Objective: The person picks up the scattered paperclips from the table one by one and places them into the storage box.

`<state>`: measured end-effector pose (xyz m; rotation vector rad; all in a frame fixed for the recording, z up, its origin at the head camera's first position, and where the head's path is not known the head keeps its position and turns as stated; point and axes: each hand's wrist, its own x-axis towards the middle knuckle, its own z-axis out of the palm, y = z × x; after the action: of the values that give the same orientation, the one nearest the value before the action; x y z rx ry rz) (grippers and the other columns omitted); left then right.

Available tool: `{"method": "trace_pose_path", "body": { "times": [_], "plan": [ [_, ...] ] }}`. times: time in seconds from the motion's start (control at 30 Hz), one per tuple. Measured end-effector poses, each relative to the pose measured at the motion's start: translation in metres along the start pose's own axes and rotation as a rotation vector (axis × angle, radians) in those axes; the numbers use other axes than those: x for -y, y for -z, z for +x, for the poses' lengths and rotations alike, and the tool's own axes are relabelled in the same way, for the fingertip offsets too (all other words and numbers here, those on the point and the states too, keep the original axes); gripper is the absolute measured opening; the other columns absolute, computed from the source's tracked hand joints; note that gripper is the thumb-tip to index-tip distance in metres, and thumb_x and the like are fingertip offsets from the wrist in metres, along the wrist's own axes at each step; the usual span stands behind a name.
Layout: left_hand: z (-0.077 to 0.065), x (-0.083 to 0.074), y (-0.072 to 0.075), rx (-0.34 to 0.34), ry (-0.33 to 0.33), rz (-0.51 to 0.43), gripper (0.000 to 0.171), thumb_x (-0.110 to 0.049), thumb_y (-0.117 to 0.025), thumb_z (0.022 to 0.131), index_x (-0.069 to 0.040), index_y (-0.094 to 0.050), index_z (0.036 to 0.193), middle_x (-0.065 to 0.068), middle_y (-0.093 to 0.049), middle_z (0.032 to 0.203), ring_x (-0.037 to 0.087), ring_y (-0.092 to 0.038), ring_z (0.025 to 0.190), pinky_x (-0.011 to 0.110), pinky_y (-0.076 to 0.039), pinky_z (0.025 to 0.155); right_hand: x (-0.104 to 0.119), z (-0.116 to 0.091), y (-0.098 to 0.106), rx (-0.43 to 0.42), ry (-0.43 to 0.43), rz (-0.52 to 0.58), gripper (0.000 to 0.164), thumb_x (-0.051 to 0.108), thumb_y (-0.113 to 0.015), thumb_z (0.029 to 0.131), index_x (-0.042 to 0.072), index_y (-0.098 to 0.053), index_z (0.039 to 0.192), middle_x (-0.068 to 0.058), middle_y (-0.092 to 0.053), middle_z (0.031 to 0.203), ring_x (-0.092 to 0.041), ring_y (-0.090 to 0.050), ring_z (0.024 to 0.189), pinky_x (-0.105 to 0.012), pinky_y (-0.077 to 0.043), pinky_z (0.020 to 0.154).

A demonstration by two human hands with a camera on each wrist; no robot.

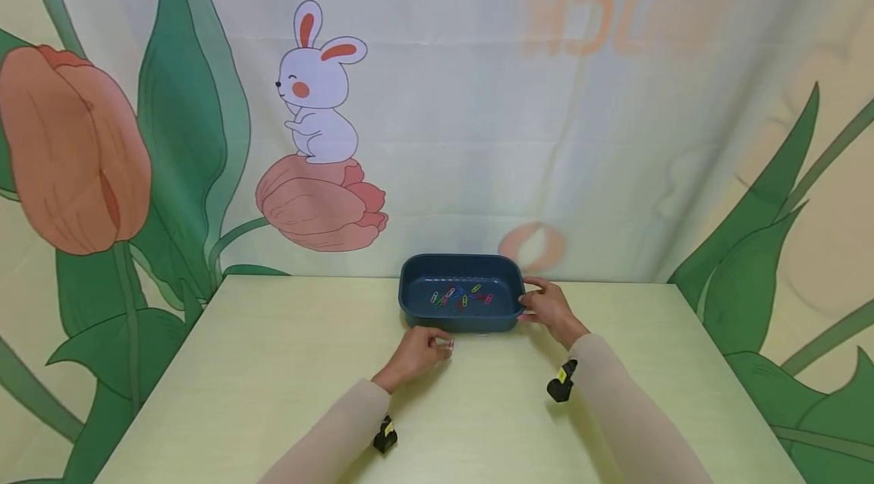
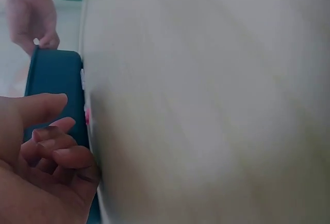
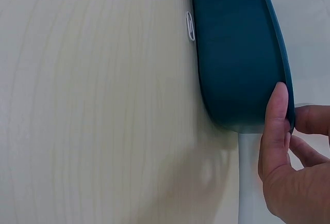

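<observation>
A dark blue plastic box stands at the back of the table, with several coloured paper clips lying inside. My right hand pinches the box's rim at its right end; the right wrist view has the thumb on the outer wall and fingers round the edge. In front of the box is my left hand, its fingers loosely curled. The left wrist view shows a gap between thumb and fingers, with nothing plainly held. A white paper clip lies on the table against the box's front side. Beside the box is a small pink thing, partly hidden.
The pale wooden table ends just behind the box at a printed curtain with a rabbit and tulips. A small black device is worn at the right wrist, another black device at the left.
</observation>
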<state>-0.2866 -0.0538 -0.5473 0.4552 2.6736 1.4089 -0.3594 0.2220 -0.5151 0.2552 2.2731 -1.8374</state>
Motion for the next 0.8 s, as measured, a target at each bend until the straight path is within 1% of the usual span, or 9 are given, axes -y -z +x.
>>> {"method": "trace_pose_path", "body": {
  "times": [0.1,0.2,0.27,0.4,0.63,0.8],
  "plan": [
    [0.0023,0.0017,-0.0023,0.008,0.000,0.020,0.023,-0.006,-0.071,0.085,0.001,-0.074,0.107,-0.005,-0.045,0.059,0.007,-0.038,0.053,0.019,-0.029,0.049,-0.0006,0.0001,-0.0004,0.004,-0.002,0.000,0.054,0.005,-0.054,0.095,0.013,-0.043,0.147,-0.017,-0.055,0.118,-0.036,-0.063,0.108,-0.034,-0.061,0.076],
    [0.0043,0.0034,-0.0039,0.021,0.003,0.059,0.025,-0.007,-0.071,0.085,-0.001,-0.074,0.109,-0.005,-0.048,0.061,0.007,-0.040,0.055,0.019,-0.030,0.050,-0.0008,-0.0002,-0.0002,0.003,0.000,-0.002,0.054,0.005,-0.054,0.095,0.013,-0.043,0.147,-0.017,-0.055,0.117,-0.036,-0.063,0.108,-0.035,-0.061,0.077],
    [0.0048,0.0039,-0.0043,0.033,-0.008,0.091,0.027,-0.008,-0.072,0.084,-0.001,-0.073,0.111,-0.005,-0.050,0.062,0.007,-0.041,0.056,0.020,-0.031,0.051,-0.0008,-0.0004,0.0003,0.000,0.002,-0.001,0.054,0.005,-0.054,0.095,0.013,-0.043,0.147,-0.017,-0.055,0.117,-0.035,-0.064,0.107,-0.036,-0.061,0.079],
    [0.0041,0.0025,-0.0041,0.051,-0.008,0.132,0.029,-0.008,-0.074,0.082,-0.004,-0.074,0.111,-0.004,-0.051,0.063,0.007,-0.042,0.056,0.021,-0.031,0.051,0.0001,-0.0013,0.0001,-0.001,0.004,-0.003,0.055,0.005,-0.054,0.095,0.013,-0.042,0.147,-0.017,-0.055,0.118,-0.033,-0.064,0.105,-0.038,-0.060,0.081],
    [0.0037,0.0010,-0.0052,0.054,0.027,0.138,0.015,-0.012,-0.076,0.082,-0.009,-0.074,0.096,-0.006,-0.048,0.061,0.008,-0.042,0.055,0.021,-0.031,0.051,0.0021,-0.0028,-0.0005,-0.007,-0.001,0.006,0.054,0.004,-0.055,0.094,0.013,-0.044,0.147,-0.016,-0.055,0.116,-0.033,-0.064,0.104,-0.036,-0.061,0.078],
    [0.0024,0.0018,-0.0053,0.052,0.034,0.143,0.008,-0.011,-0.076,0.082,-0.010,-0.075,0.090,-0.007,-0.047,0.060,0.007,-0.041,0.055,0.021,-0.030,0.051,0.0017,-0.0026,-0.0005,-0.007,-0.004,0.006,0.055,0.003,-0.055,0.094,0.013,-0.044,0.146,-0.016,-0.055,0.114,-0.031,-0.065,0.101,-0.035,-0.061,0.077]
  ]
}}
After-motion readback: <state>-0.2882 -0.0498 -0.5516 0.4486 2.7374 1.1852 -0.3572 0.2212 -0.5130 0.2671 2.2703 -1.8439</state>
